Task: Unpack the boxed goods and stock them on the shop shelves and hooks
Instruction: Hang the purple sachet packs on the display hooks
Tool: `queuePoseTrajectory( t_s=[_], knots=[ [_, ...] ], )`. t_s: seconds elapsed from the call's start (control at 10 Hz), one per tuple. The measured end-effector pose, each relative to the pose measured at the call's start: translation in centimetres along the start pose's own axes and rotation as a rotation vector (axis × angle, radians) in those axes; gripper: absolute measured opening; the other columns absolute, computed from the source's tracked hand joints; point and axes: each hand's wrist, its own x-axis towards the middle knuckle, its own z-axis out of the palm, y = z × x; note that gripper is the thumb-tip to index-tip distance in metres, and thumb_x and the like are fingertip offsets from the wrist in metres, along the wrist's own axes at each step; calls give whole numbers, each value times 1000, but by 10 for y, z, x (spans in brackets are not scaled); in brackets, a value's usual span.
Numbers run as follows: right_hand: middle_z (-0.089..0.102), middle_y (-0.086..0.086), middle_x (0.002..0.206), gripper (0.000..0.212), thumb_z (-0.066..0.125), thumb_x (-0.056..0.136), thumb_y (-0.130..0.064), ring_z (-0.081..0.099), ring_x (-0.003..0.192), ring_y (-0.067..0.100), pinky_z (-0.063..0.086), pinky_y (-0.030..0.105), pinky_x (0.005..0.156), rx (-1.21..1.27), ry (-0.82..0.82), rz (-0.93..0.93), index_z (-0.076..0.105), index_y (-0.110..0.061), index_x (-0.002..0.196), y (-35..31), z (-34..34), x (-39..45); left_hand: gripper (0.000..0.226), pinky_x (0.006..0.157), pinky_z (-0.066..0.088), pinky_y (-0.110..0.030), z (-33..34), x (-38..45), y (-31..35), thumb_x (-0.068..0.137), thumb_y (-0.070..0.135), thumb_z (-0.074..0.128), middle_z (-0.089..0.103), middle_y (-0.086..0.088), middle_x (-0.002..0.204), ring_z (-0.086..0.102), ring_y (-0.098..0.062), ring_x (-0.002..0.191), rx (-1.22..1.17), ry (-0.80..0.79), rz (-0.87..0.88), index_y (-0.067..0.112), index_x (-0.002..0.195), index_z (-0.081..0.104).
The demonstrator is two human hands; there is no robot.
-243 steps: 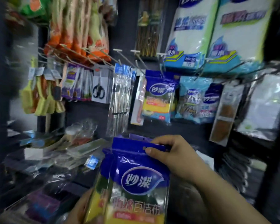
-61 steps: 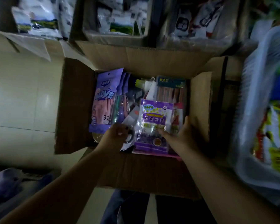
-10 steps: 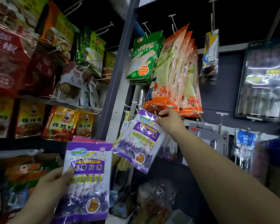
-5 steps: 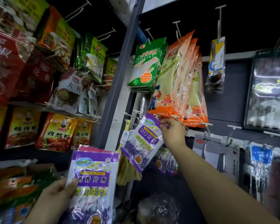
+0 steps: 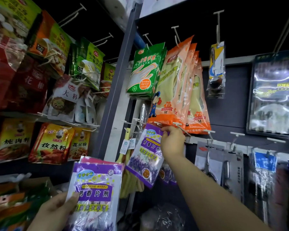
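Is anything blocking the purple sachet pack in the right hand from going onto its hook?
Nothing visible does. The right hand pinches the purple sachet pack by its top corner at the white hook; matching purple packs hang behind, below the orange glove packs.

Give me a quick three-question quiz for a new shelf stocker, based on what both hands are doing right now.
1. True or false: the right hand pinches the top of a purple sachet pack at the hooks.
2. What does the left hand hold?
A. orange glove packs
B. a stack of purple packs
C. scissors
3. Which goods hang directly above the right hand?

Key:
1. True
2. B
3. The orange glove packs
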Motion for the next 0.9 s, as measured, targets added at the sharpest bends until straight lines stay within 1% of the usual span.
queuePoseTrajectory(
  t_s=[0.1, 0.2, 0.3, 0.4, 0.5, 0.6, 0.7, 0.8, 0.9],
  knots=[
    [54, 15, 119, 28, 44, 96, -2, 59, 99, 30, 50, 34, 87, 8, 1, 11, 69, -3, 107, -2, 0, 1, 24, 83, 44, -41, -3, 6, -5, 89, 10, 61, 67, -29, 95, 61, -46, 98, -2, 2, 18, -12, 98, 65],
    [51, 14, 123, 28, 43, 97, -3, 57, 102, 27, 46, 27, 85, 9, 10, 44, 67, -3, 110, -5, 2, 1, 19, 89, 44, -44, -5, -1, 4, 88, 10, 63, 69, -24, 88, 63, -40, 89, -11, 26, -6, -8, 92, 68],
    [51, 14, 125, 28, 43, 97, -3, 56, 105, 27, 47, 28, 88, 5, 23, 59, 66, -2, 113, -6, 4, 1, 13, 92, 45, -43, -6, -3, 10, 85, 15, 67, 73, -9, 75, 65, -31, 80, 41, 31, 8, 7, 77, 74],
    [53, 14, 125, 29, 43, 98, -3, 57, 104, 26, 45, 25, 84, -11, 13, 70, 65, -2, 116, -6, 6, 2, 16, 93, 45, -42, -9, -3, 13, 86, 20, 67, 74, -7, 79, 65, -28, 82, 68, 35, -7, 12, 75, 75],
    [56, 14, 124, 28, 45, 97, -4, 59, 102, 27, 47, 26, 83, -32, -9, 69, 65, -2, 116, -6, 6, 3, 16, 94, 45, -42, -10, -1, 10, 88, 22, 65, 74, -8, 83, 65, -28, 84, 66, 18, -13, 12, 80, 76],
    [57, 13, 123, 25, 51, 96, -9, 60, 99, 28, 52, 34, 88, -20, -40, 49, 66, -2, 116, -5, 5, 1, 17, 88, 47, -39, -8, -3, 10, 88, 20, 64, 74, -8, 81, 66, -27, 82, 51, 8, -29, 9, 83, 76],
    [50, 10, 126, 27, 56, 95, -11, 58, 102, 25, 52, 36, 90, -21, -76, 41, 63, -2, 120, -3, 2, -2, 18, 74, 41, -31, -6, -1, 7, 89, 17, 63, 72, -5, 79, 62, -20, 77, 37, -3, -7, 3, 86, 74],
    [47, 9, 131, 30, 55, 94, -6, 57, 106, 24, 51, 35, 91, -26, -108, 46, 60, -3, 124, 0, 2, -2, 14, 79, 39, -30, -1, -5, 8, 88, 14, 64, 69, 0, 76, 59, -15, 75, 28, 11, 15, 4, 82, 73],
    [48, 7, 133, 33, 54, 92, 1, 57, 108, 27, 50, 39, 93, -66, -140, 35, 61, -5, 124, 1, 3, -1, 15, 72, 40, -30, 2, -8, 8, 87, 7, 64, 70, 6, 61, 59, -18, 71, -27, 18, 12, 5, 74, 70]
  ],
)
